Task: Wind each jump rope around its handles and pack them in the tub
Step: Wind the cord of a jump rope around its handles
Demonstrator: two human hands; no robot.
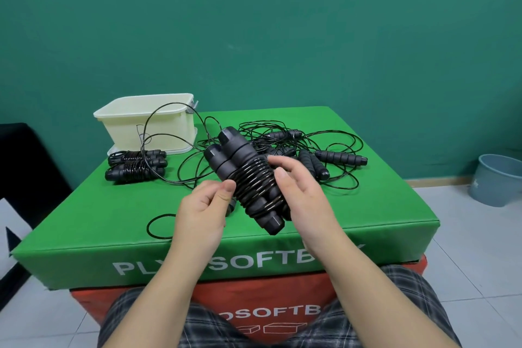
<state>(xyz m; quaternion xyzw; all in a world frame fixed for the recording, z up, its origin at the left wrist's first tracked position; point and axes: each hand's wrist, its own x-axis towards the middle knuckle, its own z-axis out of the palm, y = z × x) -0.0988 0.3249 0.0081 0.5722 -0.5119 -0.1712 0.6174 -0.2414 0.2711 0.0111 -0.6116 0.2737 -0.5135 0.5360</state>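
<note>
A pair of black jump-rope handles, held side by side and tilted, has thin black rope coiled round the middle. My right hand grips the handles from the right, fingers curled behind them. My left hand pinches the loose rope at the left of the coil; the rest of this rope loops over the box top and up past the tub. A cream plastic tub stands at the back left. Two wound jump ropes lie in front of it. A tangle of unwound ropes and handles lies at the back right.
Everything rests on a green soft box stacked on a red one. The tub stands on its flat lid. A blue-grey bucket stands on the tiled floor at right. A green wall is behind. My checked shorts fill the bottom.
</note>
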